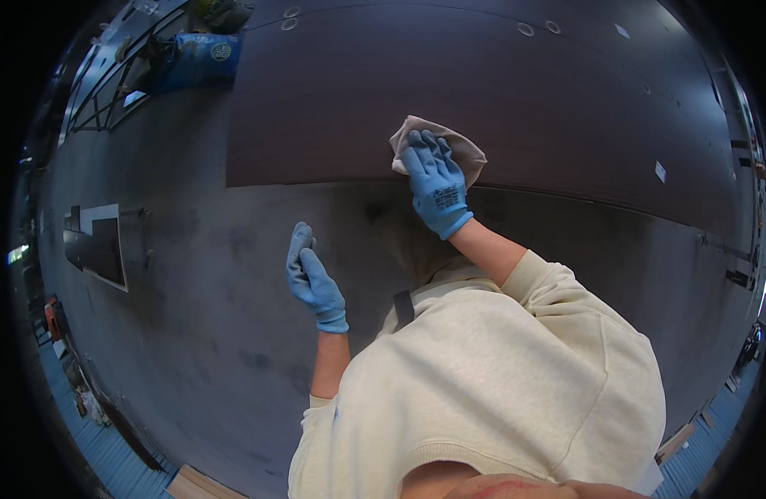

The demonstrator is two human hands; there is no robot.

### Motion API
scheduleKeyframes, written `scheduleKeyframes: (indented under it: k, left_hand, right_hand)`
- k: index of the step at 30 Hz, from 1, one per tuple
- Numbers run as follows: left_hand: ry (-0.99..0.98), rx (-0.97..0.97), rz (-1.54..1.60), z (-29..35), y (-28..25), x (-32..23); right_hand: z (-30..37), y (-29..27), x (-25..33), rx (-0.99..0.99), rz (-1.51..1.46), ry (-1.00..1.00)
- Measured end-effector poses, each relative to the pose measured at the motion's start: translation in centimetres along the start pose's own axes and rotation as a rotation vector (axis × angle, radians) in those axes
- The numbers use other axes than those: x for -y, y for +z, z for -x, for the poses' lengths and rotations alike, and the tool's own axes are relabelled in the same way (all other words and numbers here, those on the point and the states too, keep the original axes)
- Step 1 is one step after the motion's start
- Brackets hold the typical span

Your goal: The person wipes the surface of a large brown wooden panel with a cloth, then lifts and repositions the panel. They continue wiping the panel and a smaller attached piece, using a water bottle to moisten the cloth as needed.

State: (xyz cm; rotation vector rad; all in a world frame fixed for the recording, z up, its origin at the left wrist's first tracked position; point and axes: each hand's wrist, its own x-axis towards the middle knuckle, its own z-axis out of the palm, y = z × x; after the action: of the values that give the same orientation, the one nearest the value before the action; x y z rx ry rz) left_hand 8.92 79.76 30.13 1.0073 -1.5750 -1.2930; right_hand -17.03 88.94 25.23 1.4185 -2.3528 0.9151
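Cloth (463,151) lies toward 1 o'clock, on the near edge of a dark brown panel (316,108). The person's gloved right hand (438,181) rests over it, fingers extended; whether they grip its folds, one cannot tell. Toward 8 o'clock, the gloved left hand (314,279) is loosely open, fingers together, well apart from the cloth. A blue bag (202,62) sits toward 10:30, beside the panel.
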Motion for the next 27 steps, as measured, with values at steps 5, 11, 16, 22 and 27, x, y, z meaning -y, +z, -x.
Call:
scheduleKeyframes:
  k: [5,11,16,22,27]
  left_hand:
    - [-0.048,-0.101,0.006,-8.6,-8.0,1.0]
    - [-0.001,-0.09,-0.165,-18.8,-18.1,-2.2]
    - [-0.065,-0.171,-0.003,-26.6,-24.4,-2.7]
    - [-0.08,0.07,0.111,-38.2,-30.4,0.8]
    - [-0.06,0.244,0.153,-45.1,-35.7,2.5]
  right_hand:
    - [-7.0,13.1,14.7,0.109,-0.09,-0.181]
    - [-16.7,22.9,32.5,0.661,-0.739,-0.144]
    - [-21.2,20.4,33.4,0.783,-1.483,0.76]
    - [-20.9,9.1,16.2,-0.18,-0.827,0.66]
    - [-17.5,8.7,9.3,-0.504,-0.11,0.929]
